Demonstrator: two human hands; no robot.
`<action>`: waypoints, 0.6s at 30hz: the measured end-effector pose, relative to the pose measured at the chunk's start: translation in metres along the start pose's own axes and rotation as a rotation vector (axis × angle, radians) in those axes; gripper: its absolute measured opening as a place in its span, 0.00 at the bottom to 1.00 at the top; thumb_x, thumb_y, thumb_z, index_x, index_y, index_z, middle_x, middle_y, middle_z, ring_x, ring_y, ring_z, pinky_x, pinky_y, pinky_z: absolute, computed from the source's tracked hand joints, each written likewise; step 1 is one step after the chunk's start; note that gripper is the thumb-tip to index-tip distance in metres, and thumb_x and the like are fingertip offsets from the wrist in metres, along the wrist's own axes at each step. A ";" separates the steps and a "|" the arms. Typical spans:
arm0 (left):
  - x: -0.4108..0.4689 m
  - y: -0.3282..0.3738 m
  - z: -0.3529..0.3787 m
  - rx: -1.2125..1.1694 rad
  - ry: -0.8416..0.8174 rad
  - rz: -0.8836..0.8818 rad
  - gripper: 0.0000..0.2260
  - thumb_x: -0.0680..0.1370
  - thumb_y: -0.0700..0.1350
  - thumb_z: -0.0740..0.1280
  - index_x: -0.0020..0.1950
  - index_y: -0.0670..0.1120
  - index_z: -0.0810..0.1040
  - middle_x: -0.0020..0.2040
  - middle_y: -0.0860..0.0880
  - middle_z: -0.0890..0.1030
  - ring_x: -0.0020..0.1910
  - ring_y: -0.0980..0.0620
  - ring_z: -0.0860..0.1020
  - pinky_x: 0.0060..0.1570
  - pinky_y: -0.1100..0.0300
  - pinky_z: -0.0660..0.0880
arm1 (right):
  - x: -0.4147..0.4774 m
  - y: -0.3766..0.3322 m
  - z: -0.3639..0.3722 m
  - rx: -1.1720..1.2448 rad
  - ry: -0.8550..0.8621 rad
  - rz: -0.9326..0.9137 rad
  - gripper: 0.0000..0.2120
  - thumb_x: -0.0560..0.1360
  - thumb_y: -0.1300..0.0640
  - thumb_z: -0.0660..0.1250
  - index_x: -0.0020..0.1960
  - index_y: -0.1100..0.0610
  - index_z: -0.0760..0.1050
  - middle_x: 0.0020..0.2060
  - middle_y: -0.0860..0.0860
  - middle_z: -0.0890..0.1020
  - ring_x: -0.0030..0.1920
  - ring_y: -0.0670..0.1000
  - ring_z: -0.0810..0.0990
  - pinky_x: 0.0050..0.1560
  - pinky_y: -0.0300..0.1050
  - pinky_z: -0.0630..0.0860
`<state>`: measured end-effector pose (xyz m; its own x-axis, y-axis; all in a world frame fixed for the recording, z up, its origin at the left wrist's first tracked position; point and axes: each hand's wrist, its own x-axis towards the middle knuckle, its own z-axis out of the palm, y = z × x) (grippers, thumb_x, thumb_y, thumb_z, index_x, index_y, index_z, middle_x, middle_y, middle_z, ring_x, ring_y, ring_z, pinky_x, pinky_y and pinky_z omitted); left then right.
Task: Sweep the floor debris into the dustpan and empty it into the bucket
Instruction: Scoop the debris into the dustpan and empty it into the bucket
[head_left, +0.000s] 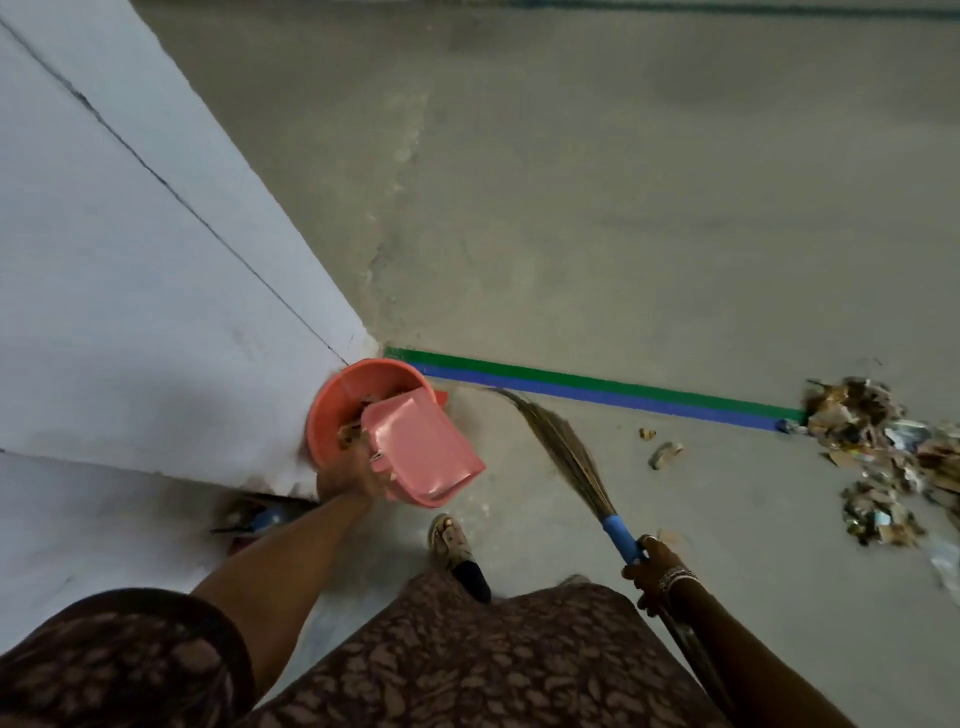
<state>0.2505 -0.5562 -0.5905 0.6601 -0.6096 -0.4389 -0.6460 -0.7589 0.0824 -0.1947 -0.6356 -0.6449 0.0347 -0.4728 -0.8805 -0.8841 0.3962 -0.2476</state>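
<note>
Tipping the dustpan (426, 452) over the bucket (343, 400), the left hand (345, 480) grips its handle. The fingers curl round the handle, though the pan hides most of them. The pan's mouth points down into the bucket, likely so the load slides in rather than onto the floor (623, 208). Some scraps show inside the bucket, just under the pan's lip. The bucket stands at the corner of the wall (130, 312), touching or nearly touching it, probably to keep it out of the sweeping path.

The right hand (652, 569) wraps round the blue grip of the broom (566, 457). The bristles trail low toward the bucket and do no work; whether they touch the floor I cannot tell. The broom seems to be held only so it is ready for the next pass.

By count there is one dustpan, one bucket and one broom, and both hands are busy. One large debris pile (878, 457) lies well to the right, at the end of the tape, with a smaller clump just below it. Two loose scraps (665, 452) sit between the broom and the pile. Two tape strips run side by side, green (597, 385) and blue (597, 399). One sandalled foot (452, 535) shows.

With this much debris unswept, I judge the task to be far from done.
</note>
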 end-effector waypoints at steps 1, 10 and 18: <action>-0.009 0.014 0.000 -0.005 -0.021 0.037 0.25 0.77 0.56 0.69 0.73 0.53 0.69 0.64 0.43 0.79 0.60 0.39 0.78 0.58 0.50 0.75 | -0.002 0.014 0.000 0.030 -0.008 0.019 0.16 0.76 0.62 0.68 0.60 0.60 0.67 0.44 0.63 0.78 0.27 0.60 0.81 0.26 0.51 0.79; 0.014 0.074 0.085 0.038 -0.052 0.301 0.29 0.64 0.69 0.68 0.60 0.61 0.67 0.46 0.56 0.83 0.44 0.48 0.83 0.43 0.52 0.80 | -0.013 0.090 -0.010 0.239 0.035 0.146 0.14 0.76 0.60 0.67 0.59 0.62 0.68 0.45 0.64 0.77 0.23 0.58 0.78 0.23 0.48 0.77; 0.046 0.128 0.095 0.147 -0.087 0.368 0.28 0.67 0.67 0.69 0.61 0.57 0.66 0.50 0.53 0.83 0.42 0.45 0.83 0.40 0.52 0.80 | -0.004 0.082 -0.027 0.320 -0.048 0.191 0.14 0.78 0.57 0.66 0.61 0.57 0.66 0.43 0.59 0.75 0.30 0.55 0.75 0.26 0.44 0.75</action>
<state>0.1619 -0.6593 -0.6855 0.3437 -0.8081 -0.4784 -0.8851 -0.4490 0.1223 -0.2798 -0.6223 -0.6511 -0.0885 -0.3324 -0.9390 -0.6870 0.7029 -0.1841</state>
